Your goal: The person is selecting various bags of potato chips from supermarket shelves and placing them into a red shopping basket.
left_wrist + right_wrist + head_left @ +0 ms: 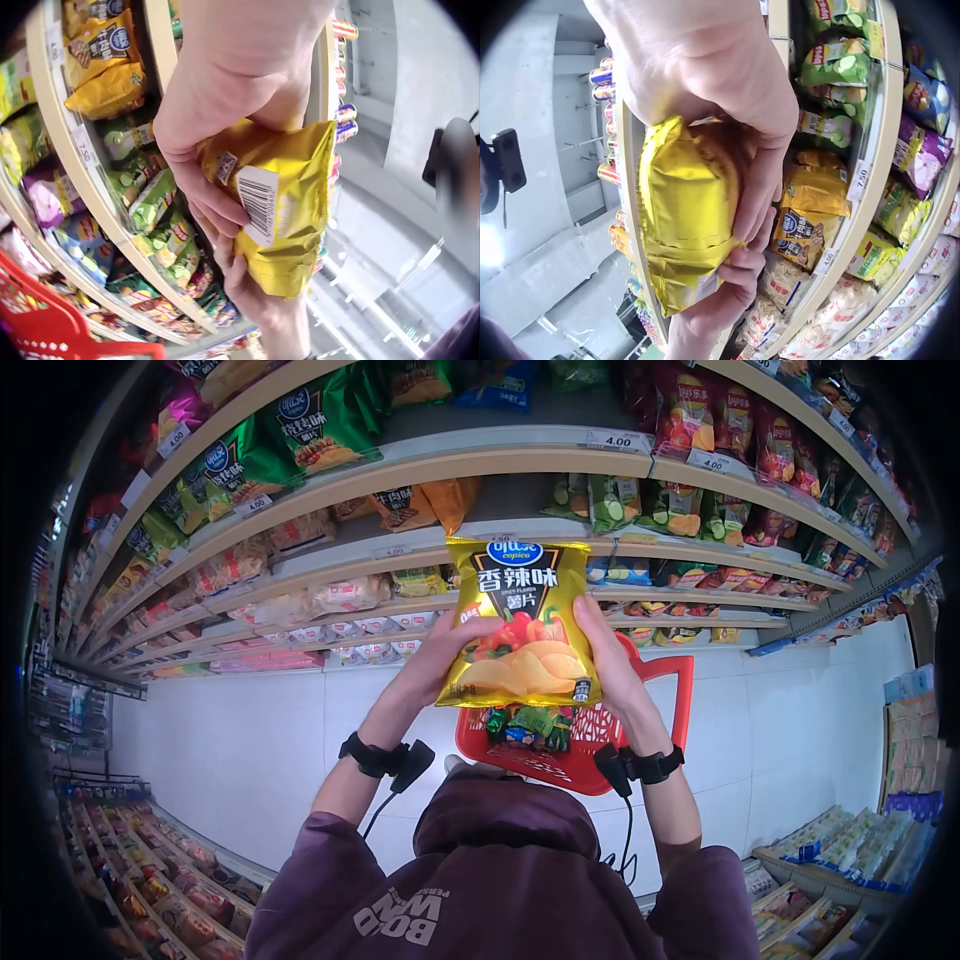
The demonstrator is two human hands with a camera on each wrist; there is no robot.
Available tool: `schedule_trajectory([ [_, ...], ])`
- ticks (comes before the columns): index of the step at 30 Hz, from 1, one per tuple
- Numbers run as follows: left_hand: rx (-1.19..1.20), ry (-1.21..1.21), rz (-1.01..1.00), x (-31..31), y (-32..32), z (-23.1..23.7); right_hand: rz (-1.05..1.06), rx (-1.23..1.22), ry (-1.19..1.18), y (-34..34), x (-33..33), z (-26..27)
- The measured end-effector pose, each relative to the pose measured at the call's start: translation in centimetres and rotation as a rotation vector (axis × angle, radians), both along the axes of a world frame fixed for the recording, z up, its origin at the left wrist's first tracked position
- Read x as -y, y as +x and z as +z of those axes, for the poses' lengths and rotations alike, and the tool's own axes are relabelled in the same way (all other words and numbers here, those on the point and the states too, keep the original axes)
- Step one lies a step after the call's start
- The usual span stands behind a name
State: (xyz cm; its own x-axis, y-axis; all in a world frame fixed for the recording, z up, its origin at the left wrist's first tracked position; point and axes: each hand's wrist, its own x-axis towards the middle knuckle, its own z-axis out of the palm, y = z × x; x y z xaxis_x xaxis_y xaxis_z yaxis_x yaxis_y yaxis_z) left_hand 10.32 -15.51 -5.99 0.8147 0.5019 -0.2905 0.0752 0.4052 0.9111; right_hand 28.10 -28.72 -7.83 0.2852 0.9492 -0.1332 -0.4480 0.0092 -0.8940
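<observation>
The left hand and right hand grip a gold copico chip bag by its two sides, fingers curled round to the back, above a red shopping basket that holds green packets. Under the blue "copico" oval, a black panel reads "香辣味", "SPICY FLAVOR" and "薯片". The shiny, puffed bag shows red and orange peppers above pale yellow chips; its back carries a white barcode label.

On the shelves, a green copico bag reads "烧烤味薯片", and an orange bag reads "牛肉味". One price tag says 4.00, another shelf tag 7.50. White lettering marks the purple hooded top.
</observation>
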Motion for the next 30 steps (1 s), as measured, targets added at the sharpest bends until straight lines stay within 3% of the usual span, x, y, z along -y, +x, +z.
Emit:
schedule_trajectory([
  [2,0.082,-0.237,0.021,0.9,-0.3,1.8,-0.063,0.117,0.022,-0.3,0.2,1.1],
  [7,0.205,-0.252,0.088,1.5,-1.5,2.6,-0.050,0.219,0.039,-0.8,0.2,2.7],
  [14,0.229,-0.226,0.114,1.2,-2.2,1.9,0.038,0.094,0.031,-1.2,-0.4,3.1],
  [16,0.221,-0.237,0.091,1.3,-2.6,2.6,0.044,0.251,0.150,-2.0,-0.4,3.4],
  [19,0.224,0.124,0.072,1.4,-3.8,1.6,0.045,0.428,0.327,-2.8,-0.4,3.1],
  [21,0.208,0.149,0.160,1.8,-4.3,1.8,0.086,0.449,0.297,-3.3,0.2,3.7],
  [25,0.175,0.387,0.340,1.8,-4.2,0.5,-0.252,1.280,0.347,-3.7,0.1,3.0],
  [26,0.136,0.508,0.382,1.5,-3.9,-0.4,-0.282,1.297,0.379,-4.5,-0.2,2.8],
  [27,0.098,0.629,0.421,1.4,-3.7,-1.1,-0.158,1.163,0.267,-5.7,0.2,2.7],
  [28,0.021,0.801,0.434,1.6,-3.6,-1.3,-0.173,1.216,0.257,-6.8,0.2,2.8],
  [30,0.089,0.723,0.470,2.4,-3.1,-1.1,-0.203,1.241,0.232,-8.1,0.1,2.5],
])
